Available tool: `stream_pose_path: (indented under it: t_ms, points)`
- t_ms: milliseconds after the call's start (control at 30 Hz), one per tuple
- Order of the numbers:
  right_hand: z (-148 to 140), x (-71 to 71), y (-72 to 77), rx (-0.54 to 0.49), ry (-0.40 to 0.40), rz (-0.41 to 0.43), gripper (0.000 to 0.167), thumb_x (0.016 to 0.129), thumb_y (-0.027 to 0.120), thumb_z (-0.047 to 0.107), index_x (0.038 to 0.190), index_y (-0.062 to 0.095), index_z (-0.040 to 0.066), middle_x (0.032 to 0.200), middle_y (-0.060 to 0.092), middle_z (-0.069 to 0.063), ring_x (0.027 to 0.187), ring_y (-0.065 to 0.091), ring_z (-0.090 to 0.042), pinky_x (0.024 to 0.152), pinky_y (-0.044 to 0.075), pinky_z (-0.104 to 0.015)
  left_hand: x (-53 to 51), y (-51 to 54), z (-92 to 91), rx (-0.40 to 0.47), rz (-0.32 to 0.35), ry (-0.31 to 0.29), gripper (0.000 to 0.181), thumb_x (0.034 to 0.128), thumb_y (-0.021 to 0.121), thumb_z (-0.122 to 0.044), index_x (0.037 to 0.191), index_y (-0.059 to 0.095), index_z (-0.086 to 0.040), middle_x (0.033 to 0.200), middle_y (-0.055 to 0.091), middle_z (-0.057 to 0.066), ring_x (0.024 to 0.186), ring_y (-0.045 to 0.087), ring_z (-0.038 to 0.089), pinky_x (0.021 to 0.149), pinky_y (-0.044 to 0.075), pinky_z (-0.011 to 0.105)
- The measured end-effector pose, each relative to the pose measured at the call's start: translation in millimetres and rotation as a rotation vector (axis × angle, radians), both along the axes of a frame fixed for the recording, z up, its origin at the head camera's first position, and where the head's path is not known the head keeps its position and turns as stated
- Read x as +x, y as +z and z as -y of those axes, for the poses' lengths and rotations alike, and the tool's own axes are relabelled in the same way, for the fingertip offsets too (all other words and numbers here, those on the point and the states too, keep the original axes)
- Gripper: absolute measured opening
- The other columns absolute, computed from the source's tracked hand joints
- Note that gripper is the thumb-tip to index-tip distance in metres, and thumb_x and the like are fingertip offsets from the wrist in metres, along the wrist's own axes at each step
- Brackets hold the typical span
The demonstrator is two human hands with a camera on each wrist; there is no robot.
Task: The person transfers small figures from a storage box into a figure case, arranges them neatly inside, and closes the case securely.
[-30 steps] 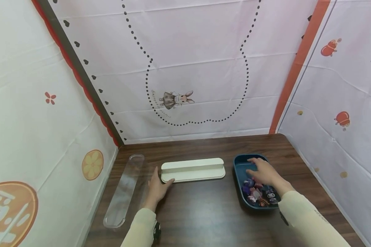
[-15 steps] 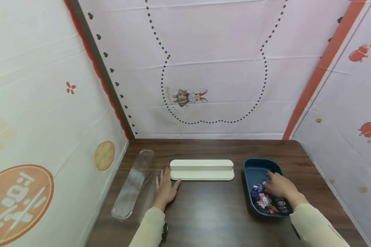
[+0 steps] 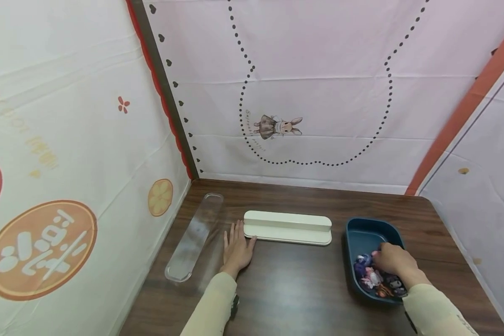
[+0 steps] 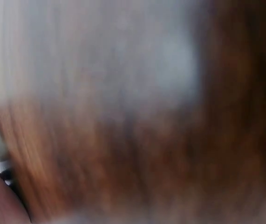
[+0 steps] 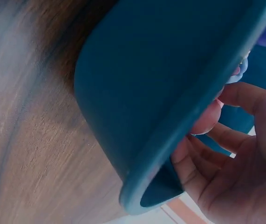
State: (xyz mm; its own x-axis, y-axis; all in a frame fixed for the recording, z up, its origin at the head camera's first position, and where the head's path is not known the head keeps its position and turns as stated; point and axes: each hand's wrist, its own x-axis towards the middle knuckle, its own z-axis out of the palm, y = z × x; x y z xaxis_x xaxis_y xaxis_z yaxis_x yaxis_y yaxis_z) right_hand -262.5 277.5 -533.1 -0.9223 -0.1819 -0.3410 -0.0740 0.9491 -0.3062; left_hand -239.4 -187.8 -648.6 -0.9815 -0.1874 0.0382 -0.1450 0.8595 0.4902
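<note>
My right hand (image 3: 396, 263) reaches down into a dark blue tray (image 3: 363, 241) on the right of the table. In the right wrist view its thumb and fingers pinch a small pink figurine (image 5: 208, 119), mostly hidden by the tray wall and the fingers. Several small figurines (image 3: 373, 278), purple, pink and orange, lie in the near half of the tray. My left hand (image 3: 237, 250) rests with fingers extended at the left end of a long cream-white stepped stand (image 3: 287, 232), its fingers against that end. The left wrist view is blurred, mostly wood surface.
A long clear plastic cover (image 3: 195, 238) lies to the left of my left hand, slanting along the table's left side. Bare wood tabletop (image 3: 294, 284) spreads between the hands. Patterned cloth walls (image 3: 319, 93) enclose the back and both sides.
My right hand has lowered from above the tray into it, its fingers closing on the pink figurine. The left hand stays by the stand. The head view has swung left.
</note>
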Motion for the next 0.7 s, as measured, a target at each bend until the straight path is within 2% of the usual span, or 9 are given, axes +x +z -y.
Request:
stream_pose_path:
  t_ms: [167,333,433,533,700]
  points:
    - [-3,-0.2,1.0,-0.071,-0.005,-0.024,0.045,0.1,0.061,0.025,0.122,0.06,-0.014,0.111,0.067,-0.035,0.094,0.066,-0.042,0.083,0.055,-0.066,2.5,2.2,-0.6,-0.031,0.011,0.009,0.079,0.1076,0.04,-0.056,0.166,0.017,-0.008,0.175,0.013,0.012,0.164,0.004,0.028,0.132,-0.003,0.055]
    - [-12,7.0,9.2,-0.119,-0.021,-0.082,0.047,0.098,0.064,0.023,0.125,0.057,-0.015,0.104,0.068,-0.03,0.089,0.065,-0.036,0.079,0.055,-0.062,2.4,-0.9,-5.4,-0.062,-0.002,-0.002,0.079,0.1075,0.04,-0.057,0.166,0.019,-0.007,0.174,0.016,0.012,0.164,0.007,0.029,0.132,0.0,0.056]
    - [-13,9.7,22.2,-0.159,-0.024,-0.136,0.048,0.096,0.065,0.019,0.126,0.056,-0.018,0.102,0.069,-0.03,0.085,0.064,-0.033,0.076,0.056,-0.06,2.0,-2.5,-7.4,-0.06,-0.01,-0.007,0.079,0.1075,0.039,-0.057,0.166,0.019,-0.007,0.174,0.016,0.012,0.164,0.006,0.029,0.132,0.0,0.055]
    - [-9,10.0,38.4,-0.197,-0.013,-0.216,0.046,0.096,0.068,0.017,0.126,0.059,-0.018,0.103,0.067,-0.031,0.083,0.062,-0.031,0.069,0.056,-0.05,2.3,-2.8,-6.8,-0.052,-0.034,-0.009,0.079,0.1074,0.04,-0.057,0.165,0.02,-0.006,0.174,0.018,0.013,0.164,0.007,0.029,0.132,0.0,0.056]
    - [11,8.4,61.2,-0.258,0.034,-0.315,0.04,0.095,0.072,0.016,0.125,0.064,-0.009,0.112,0.062,-0.03,0.086,0.059,-0.03,0.065,0.05,-0.034,4.5,-2.7,0.0,-0.033,-0.071,0.002,0.078,0.1072,0.045,-0.053,0.164,0.023,-0.005,0.173,0.021,0.015,0.163,0.01,0.031,0.131,0.002,0.057]
